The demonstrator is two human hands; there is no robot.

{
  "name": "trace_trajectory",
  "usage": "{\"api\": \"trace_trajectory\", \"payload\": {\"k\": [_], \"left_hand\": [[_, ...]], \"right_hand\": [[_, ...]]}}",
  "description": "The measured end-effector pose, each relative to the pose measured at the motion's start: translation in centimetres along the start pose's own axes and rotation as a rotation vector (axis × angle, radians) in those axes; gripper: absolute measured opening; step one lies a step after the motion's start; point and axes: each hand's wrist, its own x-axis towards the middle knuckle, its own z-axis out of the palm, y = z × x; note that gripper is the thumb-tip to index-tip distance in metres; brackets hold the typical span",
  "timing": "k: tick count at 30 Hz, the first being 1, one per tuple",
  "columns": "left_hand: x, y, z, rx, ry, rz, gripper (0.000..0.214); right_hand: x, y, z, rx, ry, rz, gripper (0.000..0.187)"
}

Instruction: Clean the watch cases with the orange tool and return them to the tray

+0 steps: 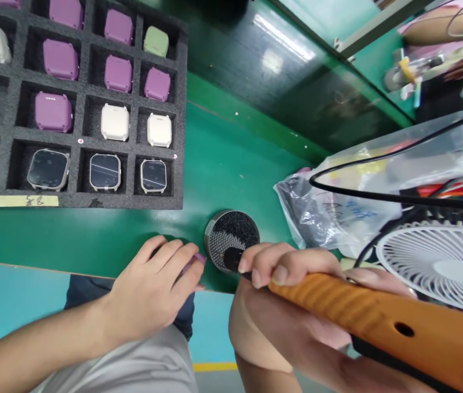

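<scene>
Tool (358, 311) wrapped in right hand (292, 314): steady nose (232, 258) over dish (209, 240); left hand (160, 286) pinches purple piece (193, 263) near surface's front edge (221, 284).

In front of you, a green bench (231, 158) is stretching across the view, its thin tan edge (18, 263) running along the side nearest you. Beyond it, a dark glossy surface (317, 103) is lying at a slant and mirroring a long bright streak of light (284, 37), with a softer glowing patch showing just beside the streak. Past that, a grey metal rail (373, 33) is crossing diagonally before you. Below your bench, a turquoise floor (10, 305) is spreading out, and a yellow stripe (217, 367) is bordering a grey strip of floor (217, 382).
</scene>
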Motion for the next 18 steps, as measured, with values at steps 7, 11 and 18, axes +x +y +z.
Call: {"api": "trace_trajectory", "payload": {"k": [7,11,18], "left_hand": [[-0.1,-0.3,-0.8,-0.060,-0.109,0.015,0.031],[-0.4,-0.4,-0.8,-0.057,-0.088,0.025,0.027],[-0.2,-0.3,-0.1,-0.025,-0.010,0.028,0.021]], "right_hand": [[0.2,0.6,-0.3,-0.007,-0.039,-0.028,0.044],[0.0,0.1,0.0,0.004,-0.031,-0.015,0.044],[-2.2,-1.5,-0.5,-0.126,0.047,0.042,0.030]]}}
